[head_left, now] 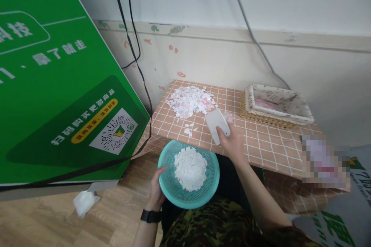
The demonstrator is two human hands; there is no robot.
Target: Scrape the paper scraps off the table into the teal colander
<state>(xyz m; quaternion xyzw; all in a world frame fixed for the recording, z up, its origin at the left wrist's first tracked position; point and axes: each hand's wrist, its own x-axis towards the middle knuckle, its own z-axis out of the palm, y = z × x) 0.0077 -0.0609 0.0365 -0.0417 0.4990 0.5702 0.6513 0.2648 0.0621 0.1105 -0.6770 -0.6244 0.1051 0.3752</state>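
Note:
My left hand (157, 186) grips the left rim of a round teal plastic colander (212, 185), fingers curled around its edge. Inside lies a mound of small white paper scraps (190, 169). The colander is held just below the table's front edge, over my lap. My right hand (232, 141) is closed on a flat white plastic board (215, 122) with rounded corners and a small hole, held at the table's front part. Left of and behind the board, a pile of white and pinkish paper scraps (190, 100) lies on the tabletop. A few loose scraps (189, 129) lie nearer the edge.
A checked brown cloth covers the table (269, 146). At its back right stands a cloth-lined wicker basket (271, 117); a blurred-out object (324, 162) lies at the right end. A large green panel (58, 96) and hanging black cables (136, 58) are on the left.

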